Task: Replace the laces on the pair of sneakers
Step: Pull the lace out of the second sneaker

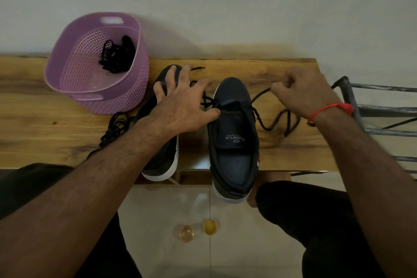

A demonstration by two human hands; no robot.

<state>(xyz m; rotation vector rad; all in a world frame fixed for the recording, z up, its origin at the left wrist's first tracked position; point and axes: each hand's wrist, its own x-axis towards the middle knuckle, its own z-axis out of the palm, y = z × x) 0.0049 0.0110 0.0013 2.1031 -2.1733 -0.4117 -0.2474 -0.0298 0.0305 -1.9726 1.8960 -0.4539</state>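
Two dark navy sneakers with white soles stand on the wooden table (282,156). My left hand (182,104) is spread over the left sneaker (162,156), its fingers straight and its thumb touching the lower eyelets of the right sneaker (234,142). A black lace (259,117) runs through the lowest eyelets of the right sneaker. My right hand (304,92) pinches one end of that lace, to the right of the shoe's toe, and the lace loops loosely on the table below the hand. The heel of the right sneaker hangs over the table's front edge.
A purple perforated basket (74,79) at the back left holds a bundle of black laces (116,56). Another loose black lace (115,126) lies on the table left of my left forearm. A metal rack (372,108) stands to the right. My knees are under the table.
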